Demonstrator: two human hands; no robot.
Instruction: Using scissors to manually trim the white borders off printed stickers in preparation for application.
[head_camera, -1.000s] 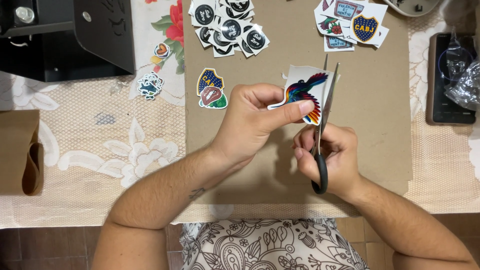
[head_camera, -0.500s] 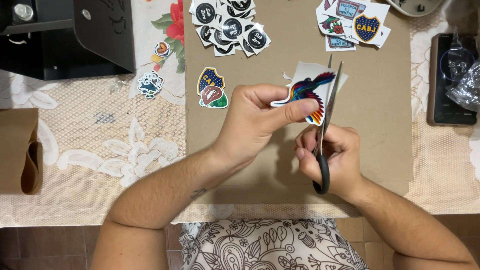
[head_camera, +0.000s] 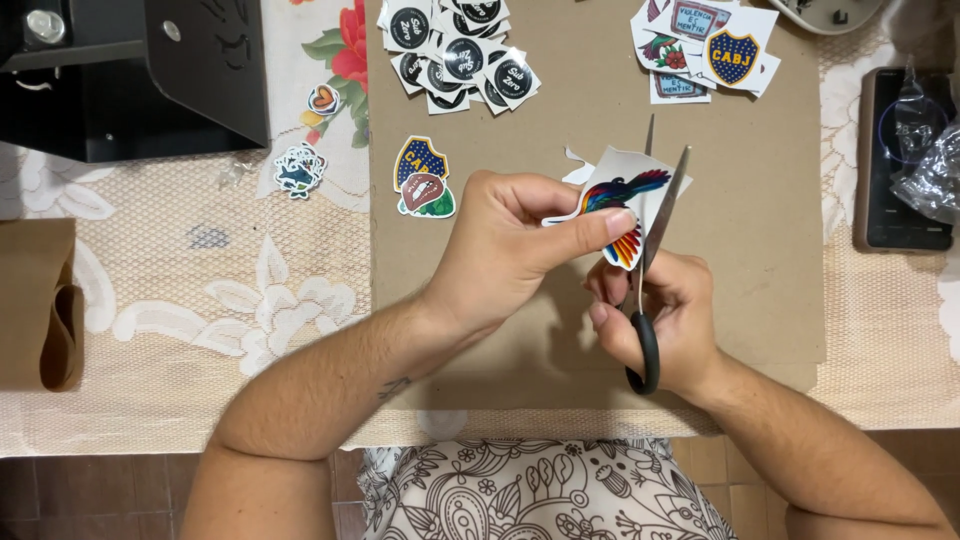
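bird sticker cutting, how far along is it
Done: trimmed round stickers and a shield sticker lie loose on the cardboard sheet. In hand: the left hand pinches the bird sticker while the right hand works open scissors along it. Left: white border remains around the bird.

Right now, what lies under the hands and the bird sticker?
A brown cardboard sheet lies under the left hand, right hand, colourful bird sticker and black-handled scissors. Whatever is directly beneath the hands is covered.
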